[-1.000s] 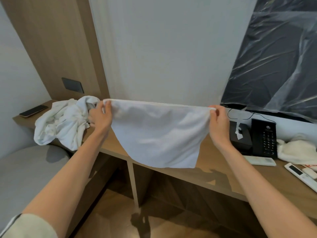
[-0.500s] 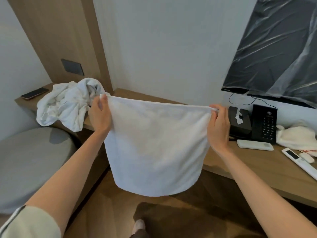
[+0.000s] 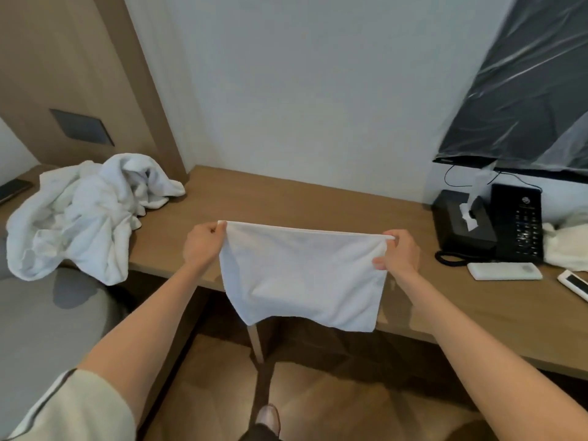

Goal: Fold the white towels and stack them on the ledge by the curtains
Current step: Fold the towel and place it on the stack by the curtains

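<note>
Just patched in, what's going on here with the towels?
A person holds one white towel stretched out by its top corners. The left hand pinches one corner and the right hand pinches the other. The towel hangs spread in front of the wooden desk, across its front edge. A crumpled heap of white towels lies at the left end, waiting. No folded stack is in view.

- A bare stretch of the ledge (image 3: 286,198) is noted between the crumpled towel pile (image 3: 86,214) at left and the tissue box (image 3: 461,224) at right.
- The right end is occupied by a telephone (image 3: 517,227) and a white remote (image 3: 504,270).
- The front edge is partly screened by the held towel (image 3: 302,275).
- The rear is closed off by the wall (image 3: 302,90).
</note>
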Available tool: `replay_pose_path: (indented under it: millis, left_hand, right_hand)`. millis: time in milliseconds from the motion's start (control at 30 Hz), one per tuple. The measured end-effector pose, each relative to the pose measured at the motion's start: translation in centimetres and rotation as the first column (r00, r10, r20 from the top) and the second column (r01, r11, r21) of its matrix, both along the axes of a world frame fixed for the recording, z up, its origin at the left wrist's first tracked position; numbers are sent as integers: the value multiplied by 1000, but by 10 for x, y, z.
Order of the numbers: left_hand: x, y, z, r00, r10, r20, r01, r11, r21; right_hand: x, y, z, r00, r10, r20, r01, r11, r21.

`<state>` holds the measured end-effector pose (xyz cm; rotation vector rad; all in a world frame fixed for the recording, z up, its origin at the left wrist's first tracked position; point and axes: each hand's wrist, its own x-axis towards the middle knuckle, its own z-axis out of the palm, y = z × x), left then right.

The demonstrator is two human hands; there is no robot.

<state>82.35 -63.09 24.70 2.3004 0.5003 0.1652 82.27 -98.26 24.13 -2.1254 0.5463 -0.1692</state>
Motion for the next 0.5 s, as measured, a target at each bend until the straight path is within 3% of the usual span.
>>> replay_pose_path:
  millis: [167, 333, 500]
  left_hand:
    - [63, 6, -6, 987, -68, -143, 10, 928, -371]
    - [111, 7, -24, 965, -162, -205, 53, 889, -455]
    - [152, 5, -50, 960, -156, -231, 43, 903, -428]
  right_hand:
    - [44, 6, -15, 996, -82, -34, 80, 996, -36]
    - [83, 14, -36, 966, -249, -74, 251, 967, 33]
    - [120, 16, -60, 938, -303, -171, 315, 948, 47]
